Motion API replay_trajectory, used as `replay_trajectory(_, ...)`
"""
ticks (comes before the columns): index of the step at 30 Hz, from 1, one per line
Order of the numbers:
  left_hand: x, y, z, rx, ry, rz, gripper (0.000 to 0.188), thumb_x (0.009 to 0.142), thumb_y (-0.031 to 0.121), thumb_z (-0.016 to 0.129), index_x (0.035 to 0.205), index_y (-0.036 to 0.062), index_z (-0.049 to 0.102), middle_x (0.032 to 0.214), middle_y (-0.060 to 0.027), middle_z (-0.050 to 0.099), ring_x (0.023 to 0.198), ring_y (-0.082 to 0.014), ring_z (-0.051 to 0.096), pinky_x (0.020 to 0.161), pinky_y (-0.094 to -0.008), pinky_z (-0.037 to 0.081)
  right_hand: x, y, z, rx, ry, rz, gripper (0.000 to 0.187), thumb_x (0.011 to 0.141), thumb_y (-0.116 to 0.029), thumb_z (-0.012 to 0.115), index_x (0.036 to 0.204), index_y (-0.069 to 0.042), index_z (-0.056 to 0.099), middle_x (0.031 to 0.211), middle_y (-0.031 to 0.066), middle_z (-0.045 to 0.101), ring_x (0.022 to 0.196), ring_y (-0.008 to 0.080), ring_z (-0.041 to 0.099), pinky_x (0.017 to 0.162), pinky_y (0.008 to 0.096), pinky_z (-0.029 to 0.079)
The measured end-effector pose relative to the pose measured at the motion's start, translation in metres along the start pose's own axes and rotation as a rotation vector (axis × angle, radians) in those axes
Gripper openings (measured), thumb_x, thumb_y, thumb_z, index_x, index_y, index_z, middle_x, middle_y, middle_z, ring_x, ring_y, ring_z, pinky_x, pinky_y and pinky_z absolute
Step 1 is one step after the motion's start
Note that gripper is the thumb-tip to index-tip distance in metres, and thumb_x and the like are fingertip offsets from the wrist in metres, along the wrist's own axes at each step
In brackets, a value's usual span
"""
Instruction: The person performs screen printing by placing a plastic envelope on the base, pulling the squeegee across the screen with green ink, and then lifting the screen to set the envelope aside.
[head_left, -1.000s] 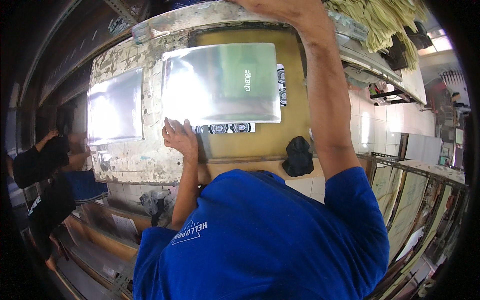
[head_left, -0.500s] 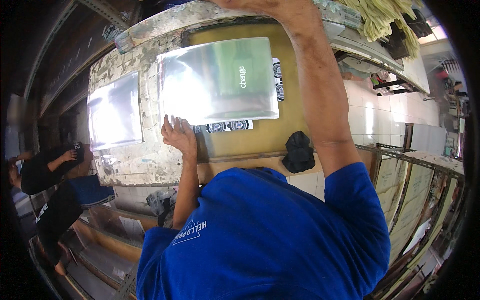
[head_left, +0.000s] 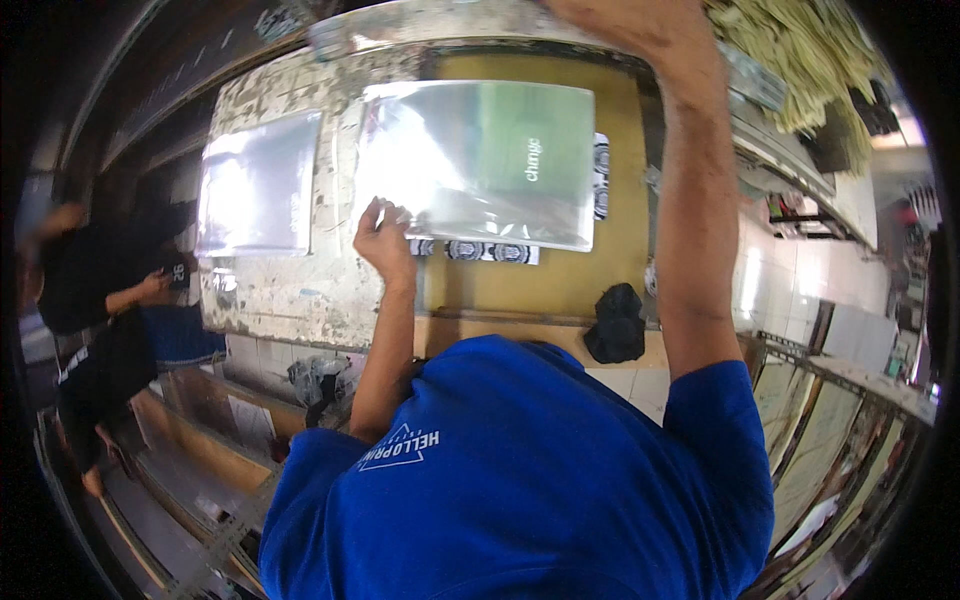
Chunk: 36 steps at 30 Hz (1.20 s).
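A stack of clear, shiny plastic bags (head_left: 455, 160) with a green printed panel and white lettering lies on a yellowish board. At its near left corner my left hand (head_left: 383, 238) is closed, thumb and fingers pinching the plastic edge. White sheets with round black emblems (head_left: 490, 252) show from under the stack on the near and right sides. My right arm reaches far past the board; my right hand (head_left: 625, 22) is cut off by the top edge, its fingers out of sight. A second clear plastic bag or stack (head_left: 258, 190) lies to the left.
The worktable (head_left: 285, 300) is paint-stained. A black crumpled cloth (head_left: 615, 325) sits at the board's near right edge. Yellowish cloths (head_left: 800, 70) are piled at far right. Framed screens (head_left: 800, 400) stand in a rack at right. Another person in black (head_left: 100, 280) is at the left.
The view has shifted, so the table appears further right. My left fingers, earlier laid over the bag's edge, are now drawn together at its corner. My right hand stays at the top edge.
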<state>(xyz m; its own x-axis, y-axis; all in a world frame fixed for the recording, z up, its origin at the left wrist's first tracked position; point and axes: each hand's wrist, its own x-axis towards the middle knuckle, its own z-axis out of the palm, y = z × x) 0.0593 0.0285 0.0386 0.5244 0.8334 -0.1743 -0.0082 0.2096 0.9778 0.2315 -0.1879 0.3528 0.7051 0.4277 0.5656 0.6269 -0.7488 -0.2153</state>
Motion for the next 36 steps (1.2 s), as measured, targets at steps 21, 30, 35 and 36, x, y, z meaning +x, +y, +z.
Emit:
replay_trajectory(21,0.048,0.053,-0.045,0.046,0.132,0.288,0.041,0.085,-0.006,0.069,0.126,-0.0061,0.064,0.095,-0.0120,0.074,0.071,-0.0099,0.064,0.061,-0.0227,0.050,0.005,0.033,0.014,0.037,-0.121,0.018,0.046,0.083,-0.041,0.077,0.109,-0.003,0.074,0.096,0.0162,0.074,0.085,0.0267,0.071,0.079,0.0361,0.054)
replay_trajectory(30,0.145,0.067,-0.161,0.040,0.418,0.345,0.040,0.081,-0.012,0.068,0.121,-0.0100,0.064,0.114,-0.0165,0.069,0.081,-0.0199,0.069,0.068,-0.0274,0.055,0.006,0.031,0.014,0.108,-0.094,-0.028,0.041,0.081,-0.039,0.077,0.106,-0.006,0.075,0.091,0.0160,0.074,0.083,0.0300,0.072,0.078,0.0385,0.054)
replay_trajectory(35,0.195,0.070,-0.245,0.082,0.545,0.306,0.045,0.079,-0.013,0.069,0.123,-0.0101,0.063,0.125,-0.0191,0.065,0.094,-0.0231,0.069,0.070,-0.0294,0.056,0.006,0.037,0.020,0.058,-0.056,-0.046,0.041,0.080,-0.041,0.077,0.105,-0.008,0.075,0.093,0.0170,0.074,0.086,0.0326,0.072,0.080,0.0399,0.054)
replay_trajectory(36,0.204,0.071,-0.261,0.098,0.561,0.321,0.046,0.079,-0.013,0.069,0.125,-0.0100,0.062,0.125,-0.0188,0.065,0.095,-0.0233,0.069,0.071,-0.0295,0.056,0.005,0.033,0.017,0.088,-0.073,-0.016,0.041,0.080,-0.040,0.077,0.105,-0.007,0.075,0.094,0.0171,0.074,0.087,0.0327,0.072,0.080,0.0399,0.054)
